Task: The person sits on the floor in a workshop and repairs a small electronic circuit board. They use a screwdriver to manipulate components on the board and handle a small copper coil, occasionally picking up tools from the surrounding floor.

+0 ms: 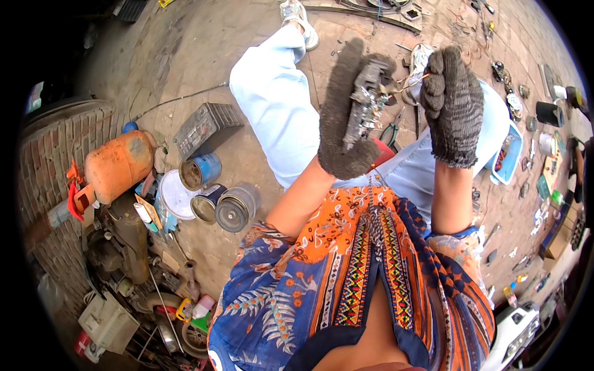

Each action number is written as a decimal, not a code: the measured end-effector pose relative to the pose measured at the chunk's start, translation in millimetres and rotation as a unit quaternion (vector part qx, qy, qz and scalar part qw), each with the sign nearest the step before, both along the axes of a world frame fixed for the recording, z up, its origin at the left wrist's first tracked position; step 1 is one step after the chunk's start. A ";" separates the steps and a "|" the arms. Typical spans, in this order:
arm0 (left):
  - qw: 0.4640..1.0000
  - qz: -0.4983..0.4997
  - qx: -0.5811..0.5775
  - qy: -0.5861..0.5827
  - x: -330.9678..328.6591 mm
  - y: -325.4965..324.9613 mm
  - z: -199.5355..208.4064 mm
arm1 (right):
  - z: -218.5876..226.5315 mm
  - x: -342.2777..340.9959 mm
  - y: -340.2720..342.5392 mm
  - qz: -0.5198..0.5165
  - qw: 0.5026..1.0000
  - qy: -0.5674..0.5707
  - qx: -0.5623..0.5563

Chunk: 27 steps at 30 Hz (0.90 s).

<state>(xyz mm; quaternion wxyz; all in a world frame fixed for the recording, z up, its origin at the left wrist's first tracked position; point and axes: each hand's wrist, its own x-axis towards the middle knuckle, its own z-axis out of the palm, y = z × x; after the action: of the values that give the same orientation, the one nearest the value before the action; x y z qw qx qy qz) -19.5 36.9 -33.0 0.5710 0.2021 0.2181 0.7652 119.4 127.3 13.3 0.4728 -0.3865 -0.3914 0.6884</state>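
My left hand (337, 120), in a dark knit work glove, is wrapped round a grey part (365, 105) with bright metal pieces along one side. It looks like a switch or connector block, but its exact kind is unclear. My right hand (458, 108), gloved too, is closed with its fingertips pinching a thin copper wire (409, 82). That wire runs across to the grey part's upper side; where it joins is too small to tell. Both hands are raised above my lap. Below them, on the ground, lie pliers with dark green handles (390, 133).
At left stand a ribbed dark box (207, 130), several open tins (201, 171) and an orange tank (120, 166). A blue tub (510, 154) sits by my right leg. Loose metal parts are scattered to the right. A metal frame (377, 12) lies ahead.
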 end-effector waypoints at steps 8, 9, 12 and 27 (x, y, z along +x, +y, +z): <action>0.995 0.057 -0.019 -0.081 -45.5 3.7 -6.3 | -3.2 16.9 -66.5 -0.130 0.938 -0.221 0.234; 0.995 0.045 -0.023 -0.091 -43.5 1.5 -2.6 | 1.1 15.0 -58.4 -0.078 0.979 -0.092 0.164; 0.972 -0.045 -0.030 -0.228 -26.9 2.9 0.9 | 9.5 15.3 -33.6 0.054 0.994 0.077 0.059; 0.936 -0.092 -0.275 -0.198 -81.6 33.7 -83.0 | -25.4 35.4 -13.8 -0.029 0.993 0.039 -0.105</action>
<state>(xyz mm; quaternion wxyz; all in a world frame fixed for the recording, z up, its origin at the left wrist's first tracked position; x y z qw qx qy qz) -101.1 70.7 -116.0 0.7041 -0.0994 0.2827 0.6438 154.7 113.5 -12.0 0.4646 -0.4180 -0.2863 0.7262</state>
